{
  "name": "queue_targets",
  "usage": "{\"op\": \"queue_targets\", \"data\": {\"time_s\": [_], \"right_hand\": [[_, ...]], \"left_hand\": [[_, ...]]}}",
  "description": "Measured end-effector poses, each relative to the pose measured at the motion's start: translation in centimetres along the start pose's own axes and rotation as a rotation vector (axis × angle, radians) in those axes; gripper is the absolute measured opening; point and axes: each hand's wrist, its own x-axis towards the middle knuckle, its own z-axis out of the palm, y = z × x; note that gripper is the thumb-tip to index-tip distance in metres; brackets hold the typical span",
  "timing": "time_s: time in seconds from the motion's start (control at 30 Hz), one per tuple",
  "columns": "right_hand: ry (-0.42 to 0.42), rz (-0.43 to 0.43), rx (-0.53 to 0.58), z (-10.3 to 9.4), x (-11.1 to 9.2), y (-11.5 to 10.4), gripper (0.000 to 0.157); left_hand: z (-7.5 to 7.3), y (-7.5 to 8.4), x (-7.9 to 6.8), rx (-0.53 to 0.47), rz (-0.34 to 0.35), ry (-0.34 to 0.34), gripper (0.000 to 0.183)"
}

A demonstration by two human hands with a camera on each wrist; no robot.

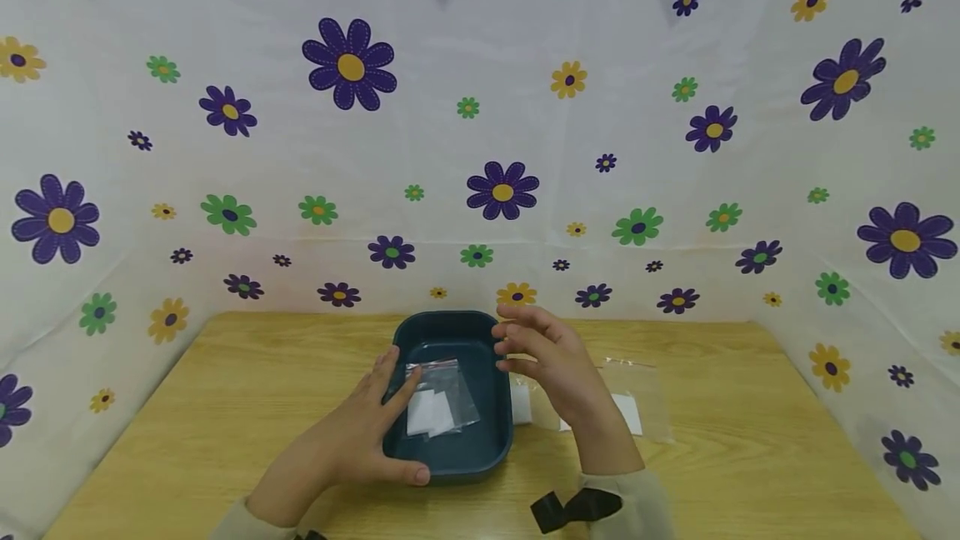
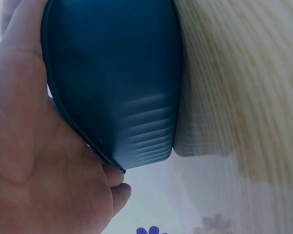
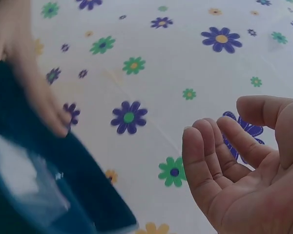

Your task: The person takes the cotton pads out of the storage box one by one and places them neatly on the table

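A dark teal plastic tray point(image 1: 450, 471) stands on the table, a rounded rectangle with raised walls. Inside it lie clear zip bags point(image 1: 457, 382) with white pieces in them; how many bags overlap is unclear. My left hand point(image 1: 360, 432) rests along the tray's left rim, fingers spread, the thumb at the near corner. The left wrist view shows the palm against the rim point(image 2: 63, 109), beside the ribbed outer wall. My right hand point(image 1: 551, 361) hovers by the tray's right rim, its fingers loosely bent and nothing in them; the right wrist view shows it apart from the tray.
To the right of the tray, partly behind my right wrist, more clear zip bags point(image 1: 652, 394) with white pieces lie on the wooden table point(image 1: 750, 415). A white flower-print cloth point(image 1: 435, 157) rises behind the table and along both sides.
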Motion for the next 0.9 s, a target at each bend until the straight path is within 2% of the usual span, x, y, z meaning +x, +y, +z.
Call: {"op": "queue_targets", "data": {"time_s": [0.1,0.3,0.47,0.7,0.9], "right_hand": [[0.013,-0.002,0.062,0.8,0.2,0.3,0.034],[-0.004,0.058,0.045,1.7,0.5,1.8,0.032],[-0.019,0.064,0.081,2.2,0.8,2.6,0.033],[-0.023,0.087,0.140,3.1,1.1,3.3,0.034],[-0.024,0.099,0.147,4.0,1.3,4.0,0.035]], "left_hand": [[0.1,0.3,0.1,-0.019,-0.003,-0.012,0.121],[0.3,0.5,0.1,-0.023,0.014,-0.005,0.121],[0.2,0.0,-0.1,0.009,-0.002,0.007,0.122],[0.2,-0.1,0.0,0.011,0.010,0.007,0.122],[0.1,-0.1,0.0,0.002,0.003,0.000,0.121]]}}
